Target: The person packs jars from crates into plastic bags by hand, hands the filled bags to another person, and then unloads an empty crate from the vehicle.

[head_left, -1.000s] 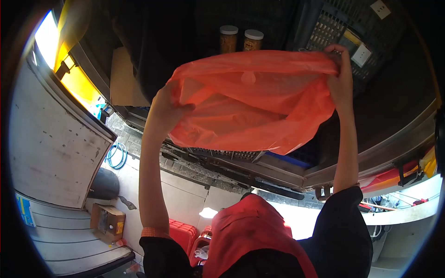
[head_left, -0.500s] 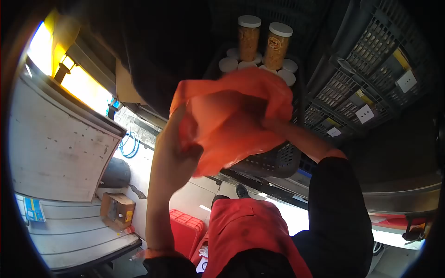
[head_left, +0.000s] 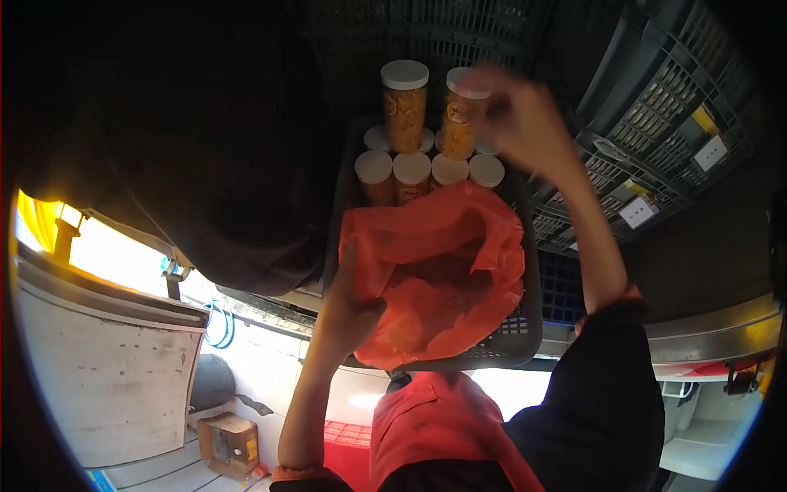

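Observation:
My left hand (head_left: 352, 299) grips the left side of a red plastic bag (head_left: 426, 303), whose mouth gapes upward. The bag lies over the front of a dark basket (head_left: 529, 320). Inside the basket stand several white-lidded jars (head_left: 411, 168), and two taller-standing jars rise above them, one at the left (head_left: 405, 107) and one at the right (head_left: 457, 123). My right hand (head_left: 512, 115) is at the lid of the right upper jar, blurred by motion; whether its fingers grip the lid cannot be made out.
Dark stacked crates (head_left: 656, 107) with white tags stand at the right. Dark cloth hangs at the upper left. Below are a white panel (head_left: 115, 361), a cardboard box (head_left: 228, 443), a red crate (head_left: 348, 451) and a blue hose (head_left: 220, 324).
My right hand has left the bag and moved up to the right upper jar. My left hand still holds the bag, now lower over the basket. More of the jars has come into view.

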Available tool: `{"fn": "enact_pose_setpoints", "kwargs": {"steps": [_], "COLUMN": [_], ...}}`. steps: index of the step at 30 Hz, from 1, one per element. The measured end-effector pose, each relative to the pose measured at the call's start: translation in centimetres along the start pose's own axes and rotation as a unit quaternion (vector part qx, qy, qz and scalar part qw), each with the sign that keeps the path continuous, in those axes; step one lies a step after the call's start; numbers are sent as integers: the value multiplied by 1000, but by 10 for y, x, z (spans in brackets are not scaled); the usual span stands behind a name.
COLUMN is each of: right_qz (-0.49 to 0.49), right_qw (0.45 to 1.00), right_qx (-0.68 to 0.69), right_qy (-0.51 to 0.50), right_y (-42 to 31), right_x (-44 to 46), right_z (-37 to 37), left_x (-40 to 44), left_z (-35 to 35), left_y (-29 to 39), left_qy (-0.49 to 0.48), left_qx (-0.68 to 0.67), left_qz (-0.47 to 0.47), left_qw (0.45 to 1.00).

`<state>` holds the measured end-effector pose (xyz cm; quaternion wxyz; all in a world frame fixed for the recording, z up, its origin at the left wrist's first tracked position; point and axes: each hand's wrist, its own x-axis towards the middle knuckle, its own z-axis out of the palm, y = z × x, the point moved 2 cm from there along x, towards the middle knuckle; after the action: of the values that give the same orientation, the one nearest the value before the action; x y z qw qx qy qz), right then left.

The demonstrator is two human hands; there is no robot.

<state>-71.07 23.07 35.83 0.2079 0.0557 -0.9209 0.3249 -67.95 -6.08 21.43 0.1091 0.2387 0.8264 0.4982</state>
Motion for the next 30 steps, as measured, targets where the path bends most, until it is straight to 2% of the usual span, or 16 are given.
{"fn": "enact_pose_setpoints", "kwargs": {"steps": [1, 2, 4, 7, 9, 10, 12, 14, 16, 20, 22, 23, 25, 27, 29, 30], "right_qz": [-55, 103, 89, 78, 34, -63, 9, 1, -2, 7, -65, -67, 68, 28, 55, -63], "right_qw": [934, 935, 979, 975, 947, 951, 973, 967, 996, 990, 968, 970, 962, 939, 998, 960], "right_qx": [-248, -299, -92, -123, -192, -115, 190, 245, 77, 103, 124, 117, 139, 75, -6, -141], "right_qy": [251, 161, 160, 169, 255, 281, 134, 67, -41, -97, -207, -202, -223, -334, 38, 233], "right_y": [60, 109, 213, 176, 95, 59, -16, -25, -21, 30, 43, 37, 20, -34, -11, 42], "right_x": [39, 64, 101, 82, 37, 6, -48, -86, -106, -142, -160, -161, -150, -71, 6, 53], "right_z": [11, 30, 75, 68, 33, 9, -13, 31, 83, 219, 260, 255, 237, 141, 104, 114], "left_x": [8, 14, 19, 20, 24, 27, 24, 23, 14, -5, -7, -5, -4, -4, -6, -9], "left_z": [0, 4, 7, 5, 3, 3, 10, 20, 18, 11, 18, 22, 16, 7, 7, 9], "left_y": [-5, -12, -17, -18, -27, -31, -36, -40, -38, -36, -49, -62, -70, -76, -79, -81], "left_qy": [-4, -22, -40, -60, -54, -49, -31, -35, -39, -49, -62, -28, 8, 27, 37, 46], "left_qx": [4, -52, -113, -196, -206, -207, -275, -236, -196, -238, -278, -226, -172, -224, -209, -196], "left_qz": [-1, -44, -101, -168, -165, -167, -130, -119, -111, -175, -189, -163, -126, -191, -191, -190], "left_qw": [1000, 997, 988, 964, 963, 963, 952, 964, 974, 954, 940, 960, 977, 955, 958, 961]}}
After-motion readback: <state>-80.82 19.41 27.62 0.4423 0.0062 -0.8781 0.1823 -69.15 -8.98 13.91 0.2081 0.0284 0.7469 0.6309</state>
